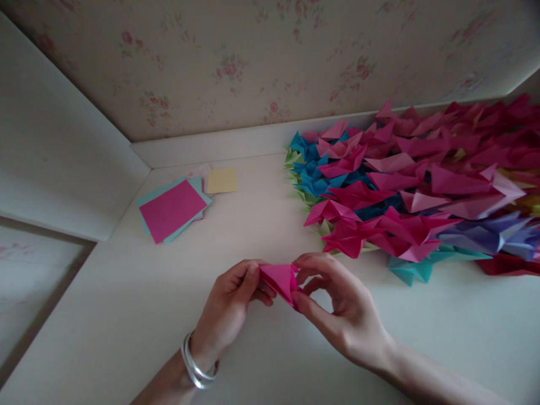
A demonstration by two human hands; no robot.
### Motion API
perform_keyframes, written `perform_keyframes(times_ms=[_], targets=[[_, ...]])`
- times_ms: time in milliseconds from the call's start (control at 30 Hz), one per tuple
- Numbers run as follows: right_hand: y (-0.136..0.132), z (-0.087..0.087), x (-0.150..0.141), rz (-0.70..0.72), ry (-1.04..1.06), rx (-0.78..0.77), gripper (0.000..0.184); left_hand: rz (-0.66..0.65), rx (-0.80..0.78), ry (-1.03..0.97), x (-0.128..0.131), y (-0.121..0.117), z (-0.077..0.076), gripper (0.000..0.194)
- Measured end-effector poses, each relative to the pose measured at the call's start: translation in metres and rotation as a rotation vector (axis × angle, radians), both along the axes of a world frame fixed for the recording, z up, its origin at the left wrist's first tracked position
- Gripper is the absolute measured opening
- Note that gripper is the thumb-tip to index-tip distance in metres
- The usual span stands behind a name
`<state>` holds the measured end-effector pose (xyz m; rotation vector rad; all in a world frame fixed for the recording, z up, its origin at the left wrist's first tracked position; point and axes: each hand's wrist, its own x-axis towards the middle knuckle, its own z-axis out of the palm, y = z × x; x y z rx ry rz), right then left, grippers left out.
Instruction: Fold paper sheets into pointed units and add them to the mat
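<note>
A small piece of folded pink paper (279, 279) is held between my two hands above the white table. Its left corner is pinched between the thumb and fingers of my left hand (236, 292), which wears silver bangles at the wrist. On the other side, my right hand (341, 309) grips the paper's right edge, thumb at the lower corner and fingertips at the upper one. The paper is triangular on the side facing me, and its layers stand slightly apart along the lower and right edges.
A large heap of folded paper pieces (405, 185) in pink, blue, green and purple covers the back right of the table (253, 225). At the back left lies a stack of magenta and light-blue sheets (172, 211) beside a yellow sheet (223, 181). A flowered wall (236, 73) rises behind.
</note>
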<state>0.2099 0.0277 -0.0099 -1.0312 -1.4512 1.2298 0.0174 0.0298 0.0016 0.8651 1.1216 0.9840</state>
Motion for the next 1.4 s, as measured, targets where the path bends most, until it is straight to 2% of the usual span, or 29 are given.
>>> perform_keyframes(times_ms=[133, 267, 333, 467, 633, 700, 800, 867, 1033, 1200, 1300, 1400], targets=[[-0.001, 0.002, -0.001, 0.063, 0.055, -0.119, 0.025, -0.06, -0.006, -0.036, 0.0, 0.001, -0.002, 0.028], [-0.001, 0.002, -0.001, -0.012, 0.026, -0.152, 0.022, -0.115, -0.045, -0.008, -0.001, 0.002, -0.002, 0.029], [0.001, 0.002, -0.001, -0.017, 0.025, -0.185, 0.023, -0.123, -0.067, 0.006, -0.001, 0.002, -0.001, 0.031], [0.004, 0.004, -0.002, 0.059, 0.09, -0.288, 0.031, -0.123, -0.053, -0.01, -0.001, 0.002, 0.002, 0.036], [-0.001, -0.002, -0.007, 0.011, 0.017, -0.157, 0.068, -0.171, -0.059, 0.037, 0.0, 0.002, 0.002, 0.036], [-0.003, -0.005, -0.009, 0.017, -0.007, -0.137, 0.073, -0.157, -0.063, 0.102, 0.0, 0.002, 0.0, 0.034], [-0.004, -0.008, -0.009, -0.034, -0.064, -0.113, 0.068, -0.11, -0.096, 0.127, 0.0, 0.001, -0.003, 0.029], [-0.004, -0.008, -0.008, -0.088, -0.131, -0.045, 0.063, -0.115, -0.152, 0.022, 0.001, -0.001, -0.004, 0.03], [-0.003, -0.008, -0.003, -0.128, -0.317, 0.31, 0.055, -0.232, -0.231, -0.301, 0.006, -0.005, -0.001, 0.03], [-0.003, -0.01, 0.005, -0.083, -0.462, 0.53, 0.053, -0.189, -0.309, -0.401, 0.007, -0.006, 0.0, 0.027], [-0.003, -0.01, 0.006, -0.08, -0.515, 0.597, 0.052, -0.134, -0.348, -0.401, 0.009, -0.007, -0.001, 0.03], [-0.002, -0.009, 0.005, -0.079, -0.486, 0.578, 0.056, -0.098, -0.359, -0.435, 0.01, -0.006, -0.001, 0.03]])
